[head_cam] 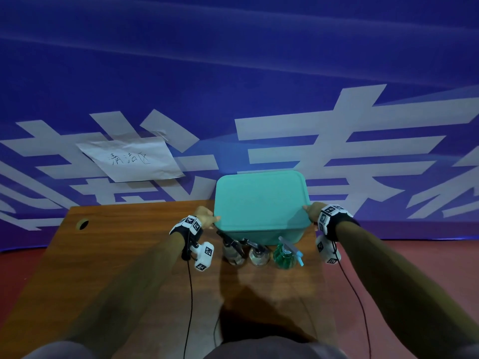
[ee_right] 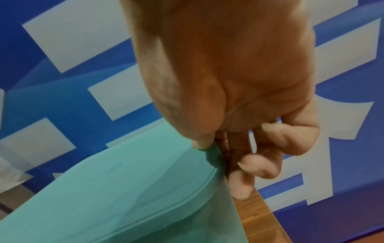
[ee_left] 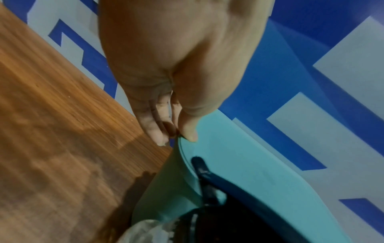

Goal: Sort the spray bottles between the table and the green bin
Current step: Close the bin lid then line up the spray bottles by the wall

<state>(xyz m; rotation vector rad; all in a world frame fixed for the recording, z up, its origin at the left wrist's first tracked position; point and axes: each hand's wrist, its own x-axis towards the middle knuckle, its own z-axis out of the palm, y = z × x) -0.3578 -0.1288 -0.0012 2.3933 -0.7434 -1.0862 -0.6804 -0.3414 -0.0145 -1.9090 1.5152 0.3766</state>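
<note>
Green plastic is filling the middle of the scene: the bin (head_cam: 261,203) is sitting at the far right of the tabletop (head_cam: 124,255), with what looks like a flat lid covering its top. The left hand (head_cam: 206,217) is pinching the lid's near left corner, thumb on top and fingers (ee_left: 153,129) tucked under the edge. The right hand (head_cam: 313,212) is doing the same at the near right corner, its thumb pressing the top while the other fingers (ee_right: 241,187) are curling beneath and beside the rim. Both grips are closed tight on the lid, holding nothing else.

Three spray bottles are standing upright in a row just near the bin: a clear one with a dark trigger (head_cam: 232,251), a second clear one (head_cam: 258,253), and a green one with a blue trigger (head_cam: 285,256). None is being touched.

Judging by this, the sorting is hardly begun. The bin seems yet to be opened, and every bottle is waiting on the wood. Whether anything lies inside the bin cannot be told.
</note>
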